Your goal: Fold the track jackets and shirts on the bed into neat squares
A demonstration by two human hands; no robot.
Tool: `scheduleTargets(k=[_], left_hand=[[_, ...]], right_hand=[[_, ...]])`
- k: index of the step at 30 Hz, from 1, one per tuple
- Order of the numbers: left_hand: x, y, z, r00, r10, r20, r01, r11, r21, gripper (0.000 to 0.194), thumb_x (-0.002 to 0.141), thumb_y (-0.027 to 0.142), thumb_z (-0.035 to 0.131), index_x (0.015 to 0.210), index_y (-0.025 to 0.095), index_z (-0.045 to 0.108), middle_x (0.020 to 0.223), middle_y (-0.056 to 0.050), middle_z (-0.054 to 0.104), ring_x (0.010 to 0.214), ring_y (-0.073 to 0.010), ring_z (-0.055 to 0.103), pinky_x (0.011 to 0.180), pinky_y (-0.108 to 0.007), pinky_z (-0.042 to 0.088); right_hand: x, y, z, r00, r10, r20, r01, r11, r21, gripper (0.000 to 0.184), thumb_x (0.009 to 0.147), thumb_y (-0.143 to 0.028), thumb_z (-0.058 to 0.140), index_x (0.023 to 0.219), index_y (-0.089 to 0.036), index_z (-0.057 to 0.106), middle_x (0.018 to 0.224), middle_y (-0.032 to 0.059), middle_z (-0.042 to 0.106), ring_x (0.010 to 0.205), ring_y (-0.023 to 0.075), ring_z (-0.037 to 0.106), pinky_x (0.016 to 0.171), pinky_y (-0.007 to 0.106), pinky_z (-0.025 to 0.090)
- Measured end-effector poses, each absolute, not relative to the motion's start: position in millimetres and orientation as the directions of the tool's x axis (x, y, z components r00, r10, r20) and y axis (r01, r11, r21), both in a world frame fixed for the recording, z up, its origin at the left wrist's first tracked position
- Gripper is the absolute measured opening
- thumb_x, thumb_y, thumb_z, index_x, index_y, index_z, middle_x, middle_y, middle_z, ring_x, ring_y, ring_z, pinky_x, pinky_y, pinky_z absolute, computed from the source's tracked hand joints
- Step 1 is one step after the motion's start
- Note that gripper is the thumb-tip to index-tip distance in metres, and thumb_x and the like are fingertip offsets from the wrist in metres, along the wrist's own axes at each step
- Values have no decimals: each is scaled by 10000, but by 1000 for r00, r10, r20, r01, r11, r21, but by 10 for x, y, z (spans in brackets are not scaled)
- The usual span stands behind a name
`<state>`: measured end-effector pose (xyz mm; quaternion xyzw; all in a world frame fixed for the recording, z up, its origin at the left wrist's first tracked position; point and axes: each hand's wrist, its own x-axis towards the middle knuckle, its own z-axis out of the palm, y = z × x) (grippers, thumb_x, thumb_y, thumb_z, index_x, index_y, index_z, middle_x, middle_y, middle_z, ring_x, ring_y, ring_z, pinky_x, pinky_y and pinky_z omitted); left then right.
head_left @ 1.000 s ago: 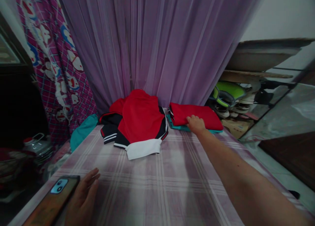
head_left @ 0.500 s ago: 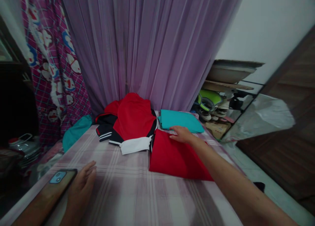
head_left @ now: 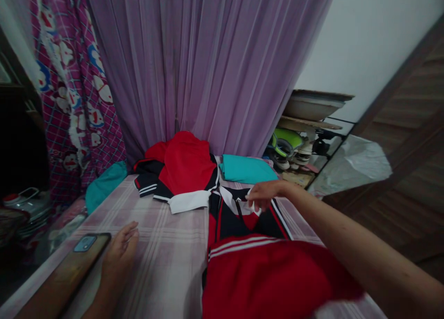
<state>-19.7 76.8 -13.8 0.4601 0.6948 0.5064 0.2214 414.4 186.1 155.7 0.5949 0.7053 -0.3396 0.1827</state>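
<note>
The red and navy garment lay on the plaid cloth, right of centre, partly opened out. Its long axis ran from just short of the folded teal cloth back toward the person. The navy and white portion was at the far end; the red portion, crossed by white stripes, lay at the near end, its lower right side blurred.

The right hand was the nearer one. It was above the far end, its fingers bent downward, with the bulk of the garment lying from them toward the person. Whether those fingers pinched fabric or merely hung over it could not be told.

The left hand was well apart from the garment, off to its left, and gripped nothing visible. Its fingers were close together and slightly bent, just beside the phone. A second red garment lay heaped beyond both hands, left of the teal cloth.
</note>
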Motion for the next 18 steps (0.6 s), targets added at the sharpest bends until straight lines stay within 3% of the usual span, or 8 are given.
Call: scheduleTargets(k=[3,5,7,10,12,15,18], left_hand=[[-219,771,-167,-479,861,168,413,52,909,486,728,535,567,1087,221,661,1083,-78,727,985,-248,704,853,-327,564],[-240,771,-187,-471,866,167,415,50,909,503,732,529,574,1112,208,655,1115,-90,723,1005,-249,699,860,-325,562],[-258,769,-201,-458,874,163,415,48,909,525,741,529,573,1141,197,649,1165,-105,710,1044,-253,688,882,-329,556],[-266,768,-214,-441,884,158,408,40,912,556,749,548,560,1164,187,641,1207,-123,692,1090,-262,670,922,-349,543],[-257,766,-216,-439,885,154,403,41,914,563,745,555,560,1157,180,642,1203,-131,689,1090,-267,668,929,-362,541],[-220,758,-204,-457,875,158,396,41,917,549,736,551,566,1135,184,651,1184,-128,694,1058,-267,679,907,-364,550],[-177,757,-179,-482,861,162,388,43,921,546,728,573,548,1103,194,663,1188,-119,693,1033,-269,685,892,-372,556]], right_hand=[[4107,2056,1276,-98,923,-372,994,77,-71,475,864,-483,616,1199,-158,697,1220,166,694,1126,305,658,958,415,497],[4060,2127,1000,-114,949,-294,993,99,-66,635,800,-453,693,1360,-172,587,1426,183,552,1330,337,501,1067,444,414],[4008,2119,739,-148,947,-286,989,133,-72,792,741,-503,732,1440,-210,500,1487,159,493,1381,323,443,1086,430,398],[3948,2008,540,-169,940,-298,986,162,-48,865,695,-546,747,1453,-232,475,1431,157,552,1316,333,513,1035,451,436],[3953,1924,619,-183,930,-320,983,181,-36,731,704,-477,750,1365,-220,573,1333,158,631,1232,342,582,988,453,463],[4076,1848,1068,-209,851,-481,977,206,-59,398,691,-391,753,1039,-197,749,1094,113,744,1015,314,690,841,389,530],[4220,1851,1718,-203,700,-685,977,100,-187,408,675,-482,756,956,-186,761,986,75,763,887,272,705,719,337,544]])
